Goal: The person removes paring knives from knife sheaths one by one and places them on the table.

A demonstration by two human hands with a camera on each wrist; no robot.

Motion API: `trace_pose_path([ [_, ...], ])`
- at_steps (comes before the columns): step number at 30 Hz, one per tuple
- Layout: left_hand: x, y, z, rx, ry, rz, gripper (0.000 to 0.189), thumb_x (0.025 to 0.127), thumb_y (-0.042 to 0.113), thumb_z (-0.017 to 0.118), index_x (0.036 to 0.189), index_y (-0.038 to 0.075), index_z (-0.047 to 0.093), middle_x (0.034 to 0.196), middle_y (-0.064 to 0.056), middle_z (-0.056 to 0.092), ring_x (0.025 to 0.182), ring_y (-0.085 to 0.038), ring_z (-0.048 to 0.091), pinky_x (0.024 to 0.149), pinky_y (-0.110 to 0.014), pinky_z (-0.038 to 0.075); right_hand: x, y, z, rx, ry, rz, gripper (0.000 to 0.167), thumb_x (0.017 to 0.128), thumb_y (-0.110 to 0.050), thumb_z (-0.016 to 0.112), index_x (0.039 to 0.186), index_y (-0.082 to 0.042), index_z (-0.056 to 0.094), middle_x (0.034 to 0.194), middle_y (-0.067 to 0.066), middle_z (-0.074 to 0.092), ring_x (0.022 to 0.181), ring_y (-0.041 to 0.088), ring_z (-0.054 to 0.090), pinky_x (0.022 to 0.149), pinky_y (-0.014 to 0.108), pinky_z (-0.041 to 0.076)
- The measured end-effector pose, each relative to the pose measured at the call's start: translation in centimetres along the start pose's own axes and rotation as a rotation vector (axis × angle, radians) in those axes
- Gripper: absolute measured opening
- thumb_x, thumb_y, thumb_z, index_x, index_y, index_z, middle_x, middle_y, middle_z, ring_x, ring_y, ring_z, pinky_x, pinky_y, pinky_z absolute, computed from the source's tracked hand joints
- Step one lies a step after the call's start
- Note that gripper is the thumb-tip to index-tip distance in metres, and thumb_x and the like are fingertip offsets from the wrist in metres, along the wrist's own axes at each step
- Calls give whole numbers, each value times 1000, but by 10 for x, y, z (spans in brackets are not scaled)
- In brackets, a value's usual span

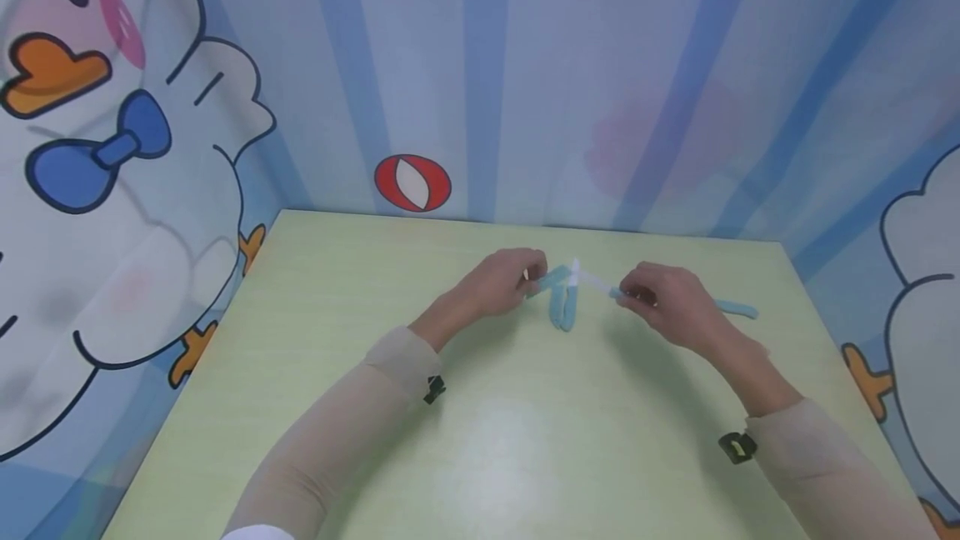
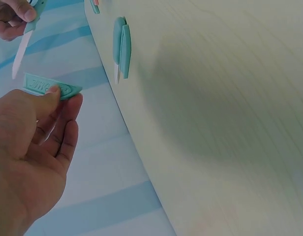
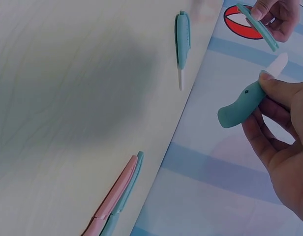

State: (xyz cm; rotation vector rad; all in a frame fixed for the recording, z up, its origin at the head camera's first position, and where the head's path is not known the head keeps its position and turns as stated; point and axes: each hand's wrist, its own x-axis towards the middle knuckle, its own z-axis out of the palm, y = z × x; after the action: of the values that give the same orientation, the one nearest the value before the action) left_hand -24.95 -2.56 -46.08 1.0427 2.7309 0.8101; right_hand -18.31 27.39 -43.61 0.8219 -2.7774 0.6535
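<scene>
Knife: right hand grips handle, likely for control of blade; left hand pinches sheath near blade.

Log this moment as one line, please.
left hand: pinches teal cover | right hand: holds teal knife, white blade bare | cover and blade: apart | table: second teal knife, pink item
</scene>
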Motion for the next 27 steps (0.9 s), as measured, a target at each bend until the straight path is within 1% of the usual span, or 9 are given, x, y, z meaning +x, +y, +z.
trace_pose_path([
  [6, 0, -4, 2, -46, 15, -23, 7, 104, 12, 69, 109, 15, 65, 102, 3, 68, 92, -14, 61, 81, -29, 54, 2, 0, 6, 68, 35, 5, 7, 94, -4, 79, 101, -6, 77, 90, 1, 72, 81, 17, 71, 73, 40, 62],
  [12, -2, -5, 3, -111, 22, -43, 8, 105, 13, 68, 110, 13, 62, 100, 2, 66, 90, -14, 62, 78, -28, 54, 7, -2, 12, 112, 49, 28, 8, 95, -5, 78, 103, -6, 75, 93, 3, 73, 83, 19, 72, 73, 39, 63],
  [19, -4, -4, 3, -148, 47, -34, 9, 105, 13, 68, 108, 12, 61, 101, 1, 65, 92, -14, 62, 78, -28, 54, 15, -5, 18, 164, 76, 54, 8, 96, -4, 77, 104, -4, 75, 95, 6, 72, 86, 22, 73, 74, 39, 63],
  [27, -6, -5, 7, -200, 85, -63, 11, 104, 14, 69, 109, 13, 59, 100, 2, 64, 90, -14, 63, 76, -28, 55, 26, -14, 27, 241, 143, 82, 13, 96, -6, 79, 106, -1, 74, 96, 10, 75, 86, 26, 75, 74, 41, 64],
])
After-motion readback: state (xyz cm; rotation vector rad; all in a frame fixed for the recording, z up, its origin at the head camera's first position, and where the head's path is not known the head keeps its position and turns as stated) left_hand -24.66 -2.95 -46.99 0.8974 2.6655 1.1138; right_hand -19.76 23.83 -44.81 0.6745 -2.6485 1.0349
